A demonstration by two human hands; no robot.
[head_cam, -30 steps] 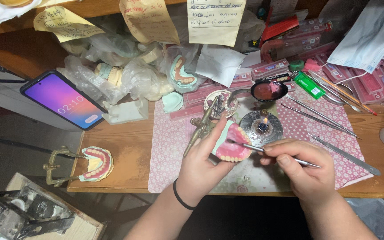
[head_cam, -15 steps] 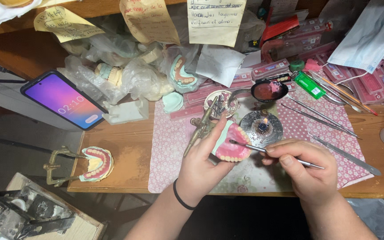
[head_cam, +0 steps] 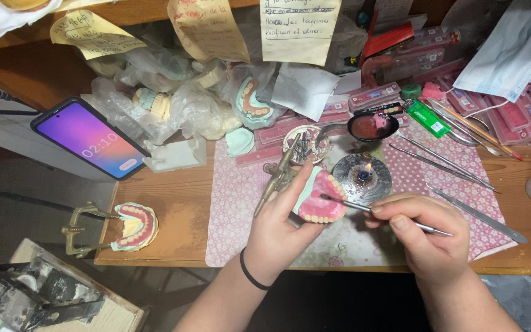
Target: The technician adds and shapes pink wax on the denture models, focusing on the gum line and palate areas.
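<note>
My left hand [head_cam: 281, 224] grips a pink wax denture with a row of teeth [head_cam: 319, 198], mounted on a brass articulator [head_cam: 276, 179], and holds it tilted over the patterned mat [head_cam: 235, 203]. My right hand [head_cam: 428, 237] pinches a thin metal wax tool [head_cam: 364, 209] like a pen. Its tip touches the pink wax of the denture. Just behind the denture a small alcohol burner [head_cam: 362, 175] has a lit flame.
A phone [head_cam: 90, 139] with a lit screen leans at the left. A second denture on an articulator [head_cam: 121, 227] sits near the bench's front-left edge. Metal instruments [head_cam: 444, 161], a spoon of pink wax [head_cam: 373, 126], a green lighter [head_cam: 428, 118], bagged casts [head_cam: 179, 104] and tooth cards [head_cam: 511, 104] crowd the back.
The denture in my left hand has tilted slightly and the tool tip has shifted a little along the wax. Both hands stay in the same place.
</note>
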